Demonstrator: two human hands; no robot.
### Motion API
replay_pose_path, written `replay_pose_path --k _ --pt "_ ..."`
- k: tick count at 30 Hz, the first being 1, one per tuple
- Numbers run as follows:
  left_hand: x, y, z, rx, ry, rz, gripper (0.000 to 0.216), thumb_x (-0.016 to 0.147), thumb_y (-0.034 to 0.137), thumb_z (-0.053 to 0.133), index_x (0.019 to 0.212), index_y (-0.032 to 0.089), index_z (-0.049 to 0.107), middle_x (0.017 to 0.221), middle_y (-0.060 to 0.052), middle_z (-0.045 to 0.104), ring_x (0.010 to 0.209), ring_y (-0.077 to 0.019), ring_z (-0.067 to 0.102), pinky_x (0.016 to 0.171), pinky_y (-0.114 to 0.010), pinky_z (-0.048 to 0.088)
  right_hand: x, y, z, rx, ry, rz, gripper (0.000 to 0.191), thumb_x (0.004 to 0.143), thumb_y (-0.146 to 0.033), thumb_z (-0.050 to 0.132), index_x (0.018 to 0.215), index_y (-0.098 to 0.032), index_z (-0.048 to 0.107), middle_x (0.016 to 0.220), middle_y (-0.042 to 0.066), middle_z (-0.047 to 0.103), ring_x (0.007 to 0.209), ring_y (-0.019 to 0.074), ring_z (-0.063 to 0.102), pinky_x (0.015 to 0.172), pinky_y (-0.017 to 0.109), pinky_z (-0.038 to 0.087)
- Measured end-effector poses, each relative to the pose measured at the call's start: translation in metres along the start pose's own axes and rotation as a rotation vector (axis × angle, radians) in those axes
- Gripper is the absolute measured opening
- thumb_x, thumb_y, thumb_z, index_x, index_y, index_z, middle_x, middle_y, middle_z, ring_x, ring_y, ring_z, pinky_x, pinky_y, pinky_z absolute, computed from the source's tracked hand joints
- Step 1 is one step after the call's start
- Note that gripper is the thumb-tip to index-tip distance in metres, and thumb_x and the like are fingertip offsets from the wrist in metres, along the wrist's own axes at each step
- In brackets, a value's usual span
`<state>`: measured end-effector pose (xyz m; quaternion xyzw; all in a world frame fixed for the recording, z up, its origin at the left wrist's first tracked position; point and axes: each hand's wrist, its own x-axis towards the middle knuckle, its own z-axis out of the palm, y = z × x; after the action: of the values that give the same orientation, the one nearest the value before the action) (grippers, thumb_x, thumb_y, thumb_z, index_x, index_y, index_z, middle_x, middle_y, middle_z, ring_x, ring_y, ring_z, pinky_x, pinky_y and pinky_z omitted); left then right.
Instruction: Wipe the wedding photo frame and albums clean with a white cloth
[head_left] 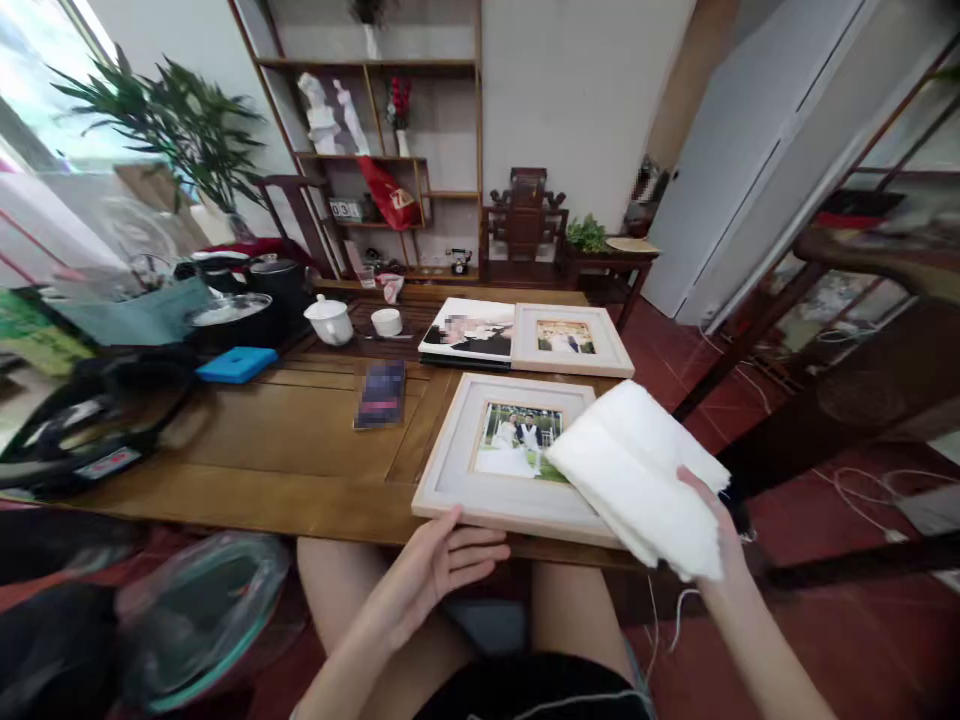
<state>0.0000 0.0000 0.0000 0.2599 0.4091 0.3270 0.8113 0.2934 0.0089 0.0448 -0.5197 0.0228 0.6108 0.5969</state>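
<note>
A light wooden picture frame (439, 470) with a wedding photo lies flat at the table's front edge. My left hand (442, 565) is at its near edge, the thumb touching the frame and the other fingers stretched out below the rim. In my right hand (712, 525) is a folded white cloth (637, 465), gripped at its right side. The cloth covers the frame's right-hand part and hides that corner. Behind it lie a second wooden frame (611, 340) and a photo album (472, 330) with a picture on its cover, side by side.
On the wooden table (285, 440) are a dark booklet (381, 393), a white lidded cup (330, 320), a small white bowl (386, 322), a blue box (237, 364) and pots. A lined bin (210, 620) stands at lower left. A dark chair (847, 380) is close on the right.
</note>
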Motion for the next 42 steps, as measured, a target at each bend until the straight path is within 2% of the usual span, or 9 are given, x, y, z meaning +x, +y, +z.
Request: replay_pose_path --k 5,10,13,15,17,21,24,35,42 --pt "0.002 -0.001 -0.002 0.144 0.121 0.022 0.05 0.088 0.055 0.045 0.092 0.009 0.064 0.088 -0.016 0.074 0.08 -0.0234 0.072 0.071 -0.029 0.054 0.008 0.004 0.002 0.042 -0.053 -0.005 0.022 0.083 -0.011 0.045 0.08 -0.012 0.066 0.059 0.007 0.071 0.038 0.0225 0.063 0.04 0.032 0.056" --pt "-0.014 0.012 0.006 0.418 0.069 0.072 0.053 0.084 0.059 0.047 0.073 0.011 0.064 0.064 -0.012 0.071 0.057 -0.0197 0.069 0.052 -0.025 0.05 0.021 0.007 -0.011 0.05 -0.157 -0.042 0.018 0.081 -0.012 0.049 0.084 -0.012 0.067 0.065 0.007 0.073 0.054 0.025 0.069 0.054 0.035 0.061" --pt "-0.011 0.03 -0.01 0.594 0.173 0.384 0.042 0.083 0.053 0.053 0.081 0.014 0.066 0.069 -0.009 0.071 0.064 -0.0195 0.069 0.056 -0.026 0.051 0.025 0.009 -0.015 0.07 -0.178 -0.021 0.02 0.08 -0.012 0.051 0.093 -0.012 0.066 0.077 0.009 0.074 0.067 0.026 0.072 0.064 0.037 0.061" --pt "0.005 0.041 -0.026 0.683 0.366 0.643 0.034 0.082 0.047 0.057 0.097 0.017 0.065 0.089 -0.008 0.072 0.085 -0.021 0.068 0.071 -0.029 0.053 0.026 0.01 -0.016 0.102 -0.187 -0.012 0.026 0.08 -0.012 0.052 0.103 -0.012 0.065 0.087 0.009 0.074 0.077 0.0264 0.071 0.072 0.039 0.06" --pt "0.028 0.049 -0.041 0.773 0.47 0.797 0.039 0.08 0.043 0.062 0.112 0.02 0.06 0.113 -0.008 0.066 0.107 -0.023 0.061 0.089 -0.034 0.05 0.029 0.008 -0.017 0.107 -0.196 -0.024 0.03 0.08 -0.014 0.053 0.108 -0.012 0.064 0.091 0.009 0.074 0.083 0.0271 0.071 0.077 0.042 0.059" --pt "0.072 0.055 -0.054 0.893 0.384 0.83 0.05 0.078 0.038 0.064 0.124 0.022 0.053 0.135 -0.01 0.05 0.126 -0.0243 0.047 0.107 -0.04 0.036 0.031 0.0 -0.015 0.073 -0.176 -0.141 0.029 0.077 -0.015 0.057 0.106 -0.014 0.065 0.091 0.009 0.074 0.087 0.0283 0.07 0.082 0.043 0.057" --pt "0.086 0.055 -0.054 0.925 0.331 0.863 0.054 0.076 0.032 0.065 0.127 0.02 0.051 0.141 -0.012 0.041 0.133 -0.0257 0.038 0.113 -0.042 0.028 0.03 -0.001 -0.011 0.052 -0.17 -0.186 0.028 0.075 -0.014 0.058 0.102 -0.015 0.065 0.093 0.009 0.074 0.09 0.0283 0.069 0.085 0.044 0.056" --pt "0.071 0.05 -0.038 1.067 0.287 0.945 0.052 0.082 0.019 0.05 0.134 0.021 0.045 0.148 -0.009 0.033 0.139 -0.0228 0.029 0.116 -0.043 0.019 0.031 0.002 -0.008 0.081 -0.144 -0.1 0.027 0.076 -0.012 0.056 0.101 -0.014 0.065 0.096 0.009 0.073 0.093 0.0282 0.068 0.089 0.045 0.054" --pt "0.065 0.056 -0.043 1.133 0.208 0.888 0.059 0.081 0.02 0.052 0.139 0.023 0.04 0.151 -0.008 0.031 0.14 -0.0237 0.025 0.117 -0.046 0.017 0.031 0.003 -0.007 0.103 -0.155 -0.136 0.037 0.078 -0.009 0.054 0.114 -0.014 0.061 0.101 0.007 0.072 0.096 0.0259 0.067 0.092 0.042 0.052"
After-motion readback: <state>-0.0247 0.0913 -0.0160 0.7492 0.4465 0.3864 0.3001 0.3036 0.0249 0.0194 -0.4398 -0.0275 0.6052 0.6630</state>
